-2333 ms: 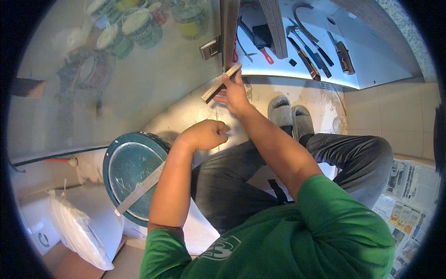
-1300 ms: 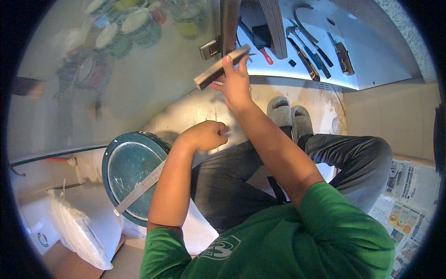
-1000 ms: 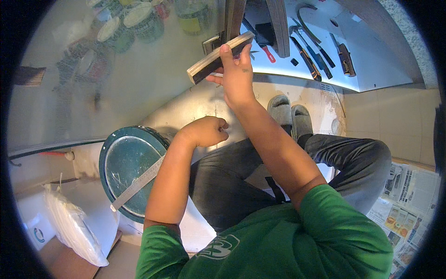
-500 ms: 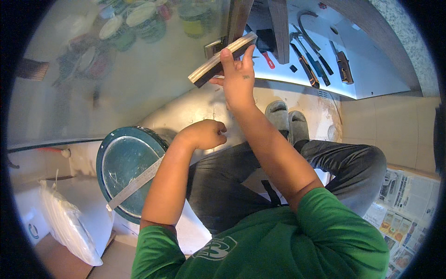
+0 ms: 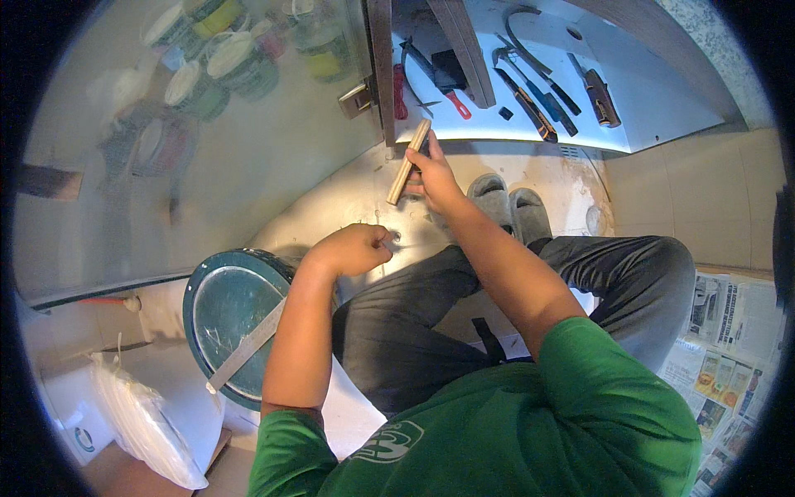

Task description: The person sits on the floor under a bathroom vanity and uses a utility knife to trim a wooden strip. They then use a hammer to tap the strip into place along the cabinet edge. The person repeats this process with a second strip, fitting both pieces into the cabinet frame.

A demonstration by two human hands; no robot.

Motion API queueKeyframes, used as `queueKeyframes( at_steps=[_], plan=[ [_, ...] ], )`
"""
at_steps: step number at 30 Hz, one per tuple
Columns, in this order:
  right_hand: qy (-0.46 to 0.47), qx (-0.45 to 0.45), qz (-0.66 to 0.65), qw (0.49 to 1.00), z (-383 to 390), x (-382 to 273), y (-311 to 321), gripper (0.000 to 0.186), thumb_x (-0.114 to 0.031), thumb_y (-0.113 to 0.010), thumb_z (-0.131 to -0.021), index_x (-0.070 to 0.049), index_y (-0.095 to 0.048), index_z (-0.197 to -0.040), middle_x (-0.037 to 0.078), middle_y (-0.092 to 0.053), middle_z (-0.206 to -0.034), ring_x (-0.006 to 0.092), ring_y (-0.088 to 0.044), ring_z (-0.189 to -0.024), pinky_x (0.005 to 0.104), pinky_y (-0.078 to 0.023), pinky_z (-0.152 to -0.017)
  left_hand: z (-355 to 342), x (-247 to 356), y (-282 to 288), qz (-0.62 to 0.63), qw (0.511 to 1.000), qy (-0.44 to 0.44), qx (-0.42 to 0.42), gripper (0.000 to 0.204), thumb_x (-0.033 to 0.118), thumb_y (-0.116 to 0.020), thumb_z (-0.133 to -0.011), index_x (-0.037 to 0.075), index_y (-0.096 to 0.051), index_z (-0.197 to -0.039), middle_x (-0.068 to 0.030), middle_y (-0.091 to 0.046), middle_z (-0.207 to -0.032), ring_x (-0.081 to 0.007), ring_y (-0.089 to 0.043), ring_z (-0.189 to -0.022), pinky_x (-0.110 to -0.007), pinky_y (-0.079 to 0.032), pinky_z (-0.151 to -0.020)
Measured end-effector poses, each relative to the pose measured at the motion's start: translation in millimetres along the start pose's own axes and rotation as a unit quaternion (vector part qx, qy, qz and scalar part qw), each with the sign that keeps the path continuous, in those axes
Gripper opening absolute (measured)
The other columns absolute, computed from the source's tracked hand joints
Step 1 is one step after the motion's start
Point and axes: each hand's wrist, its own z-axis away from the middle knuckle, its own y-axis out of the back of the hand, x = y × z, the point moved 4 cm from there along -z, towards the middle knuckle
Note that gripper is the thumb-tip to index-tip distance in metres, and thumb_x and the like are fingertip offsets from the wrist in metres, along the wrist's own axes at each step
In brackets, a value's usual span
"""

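Observation:
In my right hand (image 5: 436,176), a narrow wooden block (image 5: 409,162) with a pale, layered-looking edge is held tilted, thumb on its near side and fingers behind. It hangs over the floor, just in front of the lit cabinet shelf. My left hand (image 5: 352,248) is closed, fingers curled, in front of my left knee. Whether anything small is in those fingers is hidden. By my left forearm stands a dark green round bucket (image 5: 217,290), and a metal ruler (image 5: 248,349) lies across its lid, partly behind the arm.
On the shelf (image 5: 654,124) lie a hammer (image 5: 530,81), a utility knife (image 5: 527,106), a wooden-bodied tool (image 5: 601,98) and a red-handled scraper (image 5: 457,103). A frosted cabinet door (image 5: 273,157) stands at the left. A white plastic-wrapped bundle (image 5: 145,418) sits lower left; newspaper (image 5: 720,356) covers the right floor.
My right hand has lowered the wooden block toward me and turned it steeper, its edge now facing up. The view has shifted slightly; my left hand stays closed near the same place.

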Motion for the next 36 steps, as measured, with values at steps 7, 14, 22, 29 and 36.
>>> queueKeyframes(
  at_steps=[7,14,22,29,36],
  plan=[
    [0.010,-0.027,-0.049,0.998,-11,15,-5,0.087,-0.017,-0.060,-0.103,-0.032,-0.001,-0.165,0.011,-0.056,-0.127,0.0236,-0.059,-0.106,0.0489,-0.053,-0.083,-1,-1,-1,0.035,0.999,0.011,-0.010,0.040,0.021,-0.065,-0.091,-0.001,-0.065,-0.124,-0.0153,-0.074,-0.103,-0.0232,-0.070,-0.094,-0.034,-0.053,-0.088],
    [-0.005,-0.007,0.015,1.000,-26,20,-22,0.091,-0.022,-0.062,-0.102,-0.032,0.003,-0.165,0.012,-0.057,-0.129,0.0272,-0.059,-0.110,0.0479,-0.053,-0.081,3,4,3,0.042,0.999,0.009,0.004,0.042,0.021,-0.065,-0.091,0.000,-0.064,-0.127,-0.0154,-0.074,-0.102,-0.0240,-0.071,-0.094,-0.035,-0.054,-0.088],
    [-0.003,0.017,0.001,1.000,-15,5,-43,0.088,-0.024,-0.058,-0.103,-0.033,0.004,-0.164,0.010,-0.054,-0.133,0.0271,-0.064,-0.102,0.0485,-0.057,-0.084,3,6,3,-0.002,1.000,-0.004,0.024,0.044,0.028,-0.064,-0.091,0.004,-0.066,-0.128,-0.0179,-0.074,-0.104,-0.0297,-0.071,-0.096,-0.038,-0.055,-0.088],
    [-0.013,0.038,-0.031,0.999,-6,5,-61,0.087,-0.027,-0.056,-0.105,-0.033,0.008,-0.163,0.012,-0.055,-0.131,0.0305,-0.064,-0.103,0.0487,-0.057,-0.084,6,12,6,0.004,1.000,0.005,0.024,0.051,0.028,-0.063,-0.084,0.005,-0.067,-0.129,-0.0204,-0.074,-0.105,-0.0353,-0.071,-0.099,-0.042,-0.055,-0.090],
    [0.004,0.029,-0.025,0.999,10,-7,-74,0.083,-0.025,-0.056,-0.105,-0.035,0.003,-0.163,0.014,-0.055,-0.130,0.0326,-0.065,-0.100,0.0471,-0.059,-0.077,4,3,0,0.004,1.000,0.011,0.019,0.051,0.029,-0.062,-0.084,0.005,-0.066,-0.129,-0.0216,-0.073,-0.111,-0.0366,-0.070,-0.105,-0.043,-0.055,-0.093]
  ],
)
